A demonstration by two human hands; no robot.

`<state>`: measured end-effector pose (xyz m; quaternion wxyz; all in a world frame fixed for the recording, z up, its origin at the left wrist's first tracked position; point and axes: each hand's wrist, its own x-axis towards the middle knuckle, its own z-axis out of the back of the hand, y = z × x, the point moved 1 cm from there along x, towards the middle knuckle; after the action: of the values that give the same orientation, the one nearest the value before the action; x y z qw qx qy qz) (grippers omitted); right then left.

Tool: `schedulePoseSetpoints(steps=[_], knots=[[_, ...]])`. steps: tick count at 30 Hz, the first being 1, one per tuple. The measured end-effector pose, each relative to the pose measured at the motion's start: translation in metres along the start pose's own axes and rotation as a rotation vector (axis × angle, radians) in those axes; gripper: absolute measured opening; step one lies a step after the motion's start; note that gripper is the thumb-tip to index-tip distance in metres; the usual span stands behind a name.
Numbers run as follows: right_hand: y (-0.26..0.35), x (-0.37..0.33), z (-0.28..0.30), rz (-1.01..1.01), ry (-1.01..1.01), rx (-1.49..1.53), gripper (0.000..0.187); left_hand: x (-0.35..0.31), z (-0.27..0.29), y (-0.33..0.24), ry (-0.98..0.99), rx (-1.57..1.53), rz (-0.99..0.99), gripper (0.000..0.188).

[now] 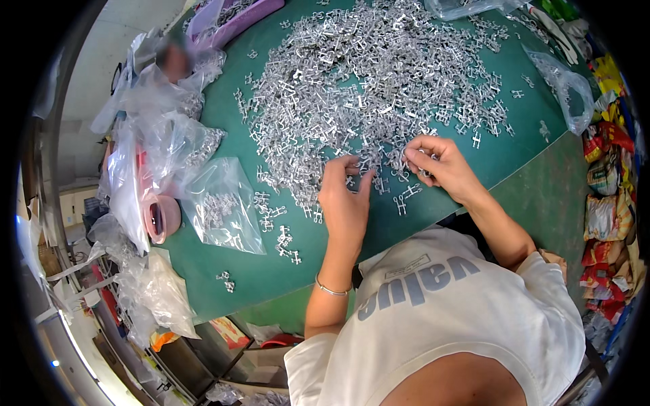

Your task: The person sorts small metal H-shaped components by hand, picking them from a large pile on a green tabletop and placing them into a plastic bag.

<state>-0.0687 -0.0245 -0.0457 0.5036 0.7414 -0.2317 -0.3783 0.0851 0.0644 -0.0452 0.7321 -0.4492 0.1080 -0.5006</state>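
Blurred co-worker [175, 59] behind clear plastic bags [162, 128]

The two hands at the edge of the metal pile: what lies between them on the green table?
In the head view, small silver metal clips from the big pile lie on the green table between the left hand and the right hand; the stretch is not bare.

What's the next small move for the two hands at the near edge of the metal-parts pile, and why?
Probably lift out the few clips now pinched and carry them left to the open clear plastic bag. Both the left hand and the right hand have fingertips curled into the near edge of the pile of small silver metal clips, and the bag already holds similar pieces. What exactly each hand grips is too small to tell.
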Motion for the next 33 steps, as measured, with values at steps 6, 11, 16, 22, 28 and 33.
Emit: schedulePoseSetpoints(steps=[6,11,16,22,28,33], knots=[[-0.001,0.009,-0.005,0.061,0.049,-0.025,0.013,0.007,-0.001,-0.008,-0.093,-0.065,-0.039,0.026],[-0.003,0.006,-0.008,0.088,0.059,-0.044,0.013,0.007,-0.007,-0.007,0.103,-0.309,0.215,0.025],[-0.004,0.007,-0.003,0.3,-0.049,-0.251,0.014,0.002,-0.017,-0.02,0.212,-0.612,0.236,0.03],[0.002,-0.002,0.009,0.162,-0.111,-0.114,0.016,0.0,-0.036,-0.034,0.227,-0.891,0.36,0.027],[0.017,-0.01,0.043,0.209,-0.134,-0.136,0.017,0.008,-0.057,-0.059,0.297,-0.835,0.354,0.039],[0.027,0.005,0.089,0.17,-0.229,0.215,0.014,0.016,-0.07,-0.072,0.355,-0.837,0.246,0.041]])
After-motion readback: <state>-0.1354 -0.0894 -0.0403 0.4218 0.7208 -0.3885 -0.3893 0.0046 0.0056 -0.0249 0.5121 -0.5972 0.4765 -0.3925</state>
